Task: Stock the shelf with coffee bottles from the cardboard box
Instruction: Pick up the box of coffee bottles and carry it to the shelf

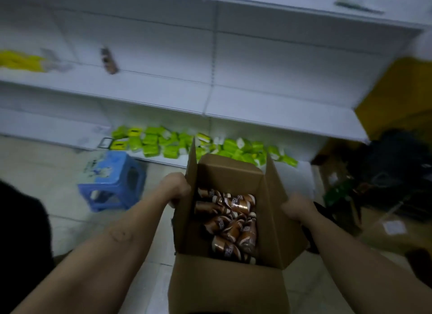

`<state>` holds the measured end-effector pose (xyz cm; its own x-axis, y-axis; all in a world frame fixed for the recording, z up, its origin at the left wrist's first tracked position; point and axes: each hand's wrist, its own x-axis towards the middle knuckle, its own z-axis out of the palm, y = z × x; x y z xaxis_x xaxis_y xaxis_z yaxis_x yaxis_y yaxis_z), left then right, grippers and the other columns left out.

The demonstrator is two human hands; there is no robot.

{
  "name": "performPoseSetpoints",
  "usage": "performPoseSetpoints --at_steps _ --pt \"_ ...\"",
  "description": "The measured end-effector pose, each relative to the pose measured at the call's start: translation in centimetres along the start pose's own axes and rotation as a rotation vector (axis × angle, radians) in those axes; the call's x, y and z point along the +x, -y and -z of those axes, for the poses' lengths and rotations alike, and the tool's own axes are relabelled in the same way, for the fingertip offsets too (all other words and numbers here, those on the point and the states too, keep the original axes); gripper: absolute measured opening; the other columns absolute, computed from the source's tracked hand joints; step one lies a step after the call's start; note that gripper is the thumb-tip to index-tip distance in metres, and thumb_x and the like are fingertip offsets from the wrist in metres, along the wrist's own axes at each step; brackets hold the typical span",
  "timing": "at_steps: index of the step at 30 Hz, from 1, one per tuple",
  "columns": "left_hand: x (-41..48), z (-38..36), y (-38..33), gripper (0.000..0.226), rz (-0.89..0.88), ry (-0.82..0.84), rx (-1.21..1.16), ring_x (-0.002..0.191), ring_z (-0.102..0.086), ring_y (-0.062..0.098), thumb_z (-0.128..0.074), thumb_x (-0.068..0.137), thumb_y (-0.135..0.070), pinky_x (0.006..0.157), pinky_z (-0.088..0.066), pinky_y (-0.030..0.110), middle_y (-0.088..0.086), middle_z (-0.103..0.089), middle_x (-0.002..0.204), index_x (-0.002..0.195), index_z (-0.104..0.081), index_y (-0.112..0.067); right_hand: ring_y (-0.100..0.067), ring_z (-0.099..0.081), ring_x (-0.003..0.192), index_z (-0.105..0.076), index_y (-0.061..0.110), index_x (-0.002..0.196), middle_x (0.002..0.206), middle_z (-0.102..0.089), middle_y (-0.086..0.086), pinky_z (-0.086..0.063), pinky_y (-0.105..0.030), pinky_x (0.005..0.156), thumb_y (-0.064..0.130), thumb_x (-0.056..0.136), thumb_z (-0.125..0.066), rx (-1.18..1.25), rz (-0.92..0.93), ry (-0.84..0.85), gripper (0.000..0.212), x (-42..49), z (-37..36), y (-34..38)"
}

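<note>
An open cardboard box (224, 288) sits low in front of me, flaps up. Several brown coffee bottles (230, 227) lie jumbled inside it. My left hand (176, 188) grips the box's left wall near the top edge. My right hand (298, 208) holds the outside of the right flap. One brown coffee bottle (108, 61) stands alone on the middle board of the white shelf (268, 98) ahead. The picture is blurred by motion.
A blue plastic stool (112, 180) stands on the tiled floor to the left of the box. Green packets (177, 144) fill the lowest shelf board. Yellow packs (21, 61) sit at far left. More cardboard boxes (397, 91) and dark clutter (397, 164) are at the right.
</note>
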<state>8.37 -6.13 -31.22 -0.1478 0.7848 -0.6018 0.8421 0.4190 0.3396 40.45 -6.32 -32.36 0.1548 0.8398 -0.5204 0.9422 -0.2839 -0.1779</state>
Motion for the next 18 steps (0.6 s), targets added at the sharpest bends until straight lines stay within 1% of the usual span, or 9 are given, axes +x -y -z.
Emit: performPoseSetpoints --at_steps 2,4,6,8,9,12,15,17,18 --pt "-0.9 2.7 3.7 0.022 0.021 -0.087 -0.010 0.059 -0.063 0.029 -0.049 0.091 -0.017 0.050 -0.051 0.034 0.019 -0.067 0.080 0.084 -0.058 0.001 -0.031 -0.063 0.098 -0.066 -0.002 0.106 0.111 -0.067 -0.017 -0.047 -0.033 0.076 0.021 0.091 -0.055 -0.037 0.064 -0.018 0.030 0.4 0.0 4.6" --pt "-1.5 5.1 7.0 0.020 0.059 -0.165 -0.027 0.067 -0.057 0.026 -0.050 0.093 -0.020 0.056 -0.045 0.030 0.015 -0.062 0.085 0.089 -0.058 -0.002 -0.033 -0.063 0.107 -0.067 -0.004 0.110 0.118 -0.066 -0.021 -0.048 -0.031 0.080 0.021 0.090 -0.056 -0.087 0.113 -0.048 0.034 0.6 0.3 9.0" --pt "-1.6 7.3 9.5 0.026 0.103 -0.233 -0.013 0.078 -0.061 0.029 -0.050 0.092 -0.021 0.063 -0.046 0.032 0.015 -0.063 0.092 0.101 -0.063 -0.001 -0.035 -0.062 0.110 -0.067 -0.005 0.109 0.119 -0.066 -0.023 -0.048 -0.030 0.078 0.021 0.088 -0.056 -0.089 0.162 -0.074 0.035 1.2 0.9 12.8" --pt "-1.2 9.4 11.4 0.035 0.135 -0.295 0.032 0.099 -0.063 0.034 -0.050 0.091 -0.022 0.076 -0.048 0.037 0.020 -0.066 0.110 0.113 -0.062 0.002 -0.035 -0.064 0.105 -0.070 -0.004 0.103 0.115 -0.068 -0.022 -0.044 -0.028 0.070 0.022 0.086 -0.057 -0.094 0.201 -0.083 0.034 2.0 1.3 16.2" --pt "-0.8 10.4 12.2 0.036 0.150 -0.314 0.041 0.104 -0.062 0.034 -0.050 0.091 -0.022 0.079 -0.048 0.037 0.021 -0.065 0.115 0.114 -0.061 0.002 -0.035 -0.065 0.103 -0.070 -0.003 0.101 0.113 -0.068 -0.022 -0.042 -0.027 0.068 0.024 0.085 -0.057 -0.100 0.212 -0.078 0.033 2.5 1.4 17.8" --pt "1.5 13.4 14.2 0.031 0.176 -0.342 0.052 0.101 -0.063 0.034 -0.052 0.090 -0.022 0.074 -0.047 0.036 0.020 -0.065 0.112 0.109 -0.061 0.000 -0.036 -0.064 0.106 -0.069 -0.005 0.102 0.116 -0.067 -0.022 -0.044 -0.028 0.070 0.023 0.086 -0.057 -0.099 0.226 -0.058 0.035 4.6 1.3 21.8" --pt "5.3 15.8 15.6 0.024 0.184 -0.326 0.056 0.097 -0.064 0.033 -0.053 0.088 -0.021 0.078 -0.051 0.037 0.017 -0.066 0.105 0.102 -0.061 -0.004 -0.036 -0.061 0.112 -0.067 -0.006 0.109 0.122 -0.064 -0.023 -0.048 -0.031 0.078 0.022 0.089 -0.055 -0.119 0.233 -0.034 0.036 7.9 0.5 25.2" --pt "8.7 16.9 16.2 0.014 0.179 -0.298 0.078 0.094 -0.065 0.032 -0.053 0.089 -0.020 0.076 -0.052 0.038 0.016 -0.065 0.098 0.092 -0.058 -0.007 -0.035 -0.059 0.114 -0.066 -0.004 0.112 0.123 -0.063 -0.022 -0.048 -0.031 0.081 0.022 0.092 -0.050 -0.143 0.241 -0.007 0.036 10.3 0.0 27.4" --pt "10.6 17.5 16.4 0.014 0.178 -0.278 0.100 0.093 -0.065 0.032 -0.053 0.090 -0.021 0.075 -0.052 0.038 0.017 -0.065 0.099 0.090 -0.057 -0.008 -0.035 -0.059 0.114 -0.065 -0.004 0.112 0.122 -0.063 -0.021 -0.047 -0.032 0.080 0.022 0.093 -0.048 -0.145 0.247 0.019 0.036 11.7 -0.4 28.5"
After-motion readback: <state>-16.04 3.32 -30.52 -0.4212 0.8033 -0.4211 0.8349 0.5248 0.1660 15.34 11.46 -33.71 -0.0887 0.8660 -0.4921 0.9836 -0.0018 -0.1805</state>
